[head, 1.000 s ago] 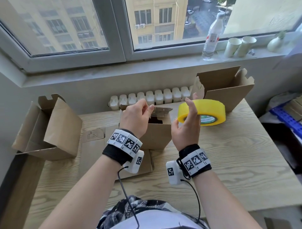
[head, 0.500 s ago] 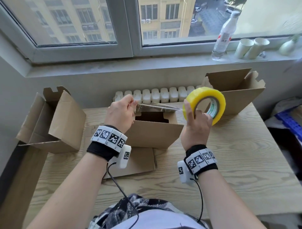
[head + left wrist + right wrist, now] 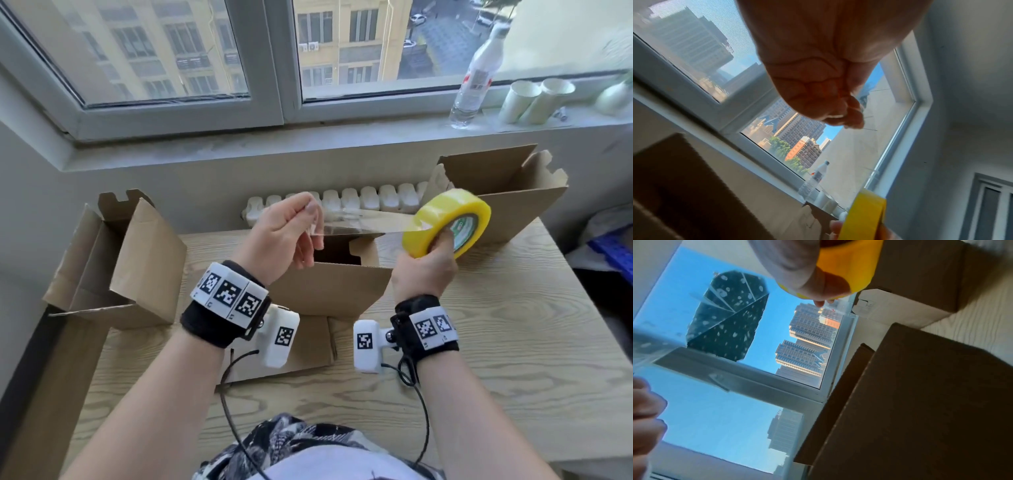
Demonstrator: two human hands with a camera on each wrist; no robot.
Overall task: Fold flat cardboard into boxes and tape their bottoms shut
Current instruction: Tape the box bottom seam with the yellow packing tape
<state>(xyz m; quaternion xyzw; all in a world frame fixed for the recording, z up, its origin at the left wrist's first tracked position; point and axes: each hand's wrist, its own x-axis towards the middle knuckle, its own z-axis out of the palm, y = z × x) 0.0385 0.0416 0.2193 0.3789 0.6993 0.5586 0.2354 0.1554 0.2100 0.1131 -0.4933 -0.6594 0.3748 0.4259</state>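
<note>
A folded cardboard box [image 3: 335, 287] stands in the middle of the wooden table [image 3: 513, 342], its top partly open. Above it my right hand [image 3: 430, 267] grips a yellow tape roll [image 3: 445, 224], also visible in the left wrist view as a tape roll [image 3: 865, 216] and in the right wrist view as a tape roll [image 3: 849, 267]. My left hand [image 3: 284, 236] pinches the free end of a clear tape strip [image 3: 363, 222] stretched from the roll to the left. In the left wrist view the left hand's fingertips [image 3: 840, 116] are pressed together.
An open box [image 3: 113, 263] lies on its side at the table's left, another open box [image 3: 507, 195] stands at the back right. Flat cardboard [image 3: 308, 349] lies under the middle box. A bottle [image 3: 476, 75] and paper cups [image 3: 534, 99] stand on the sill.
My hands have moved apart above the box. The left hand pulled the tape end leftward and the right hand carried the roll right, so the clear strip between them is longer.
</note>
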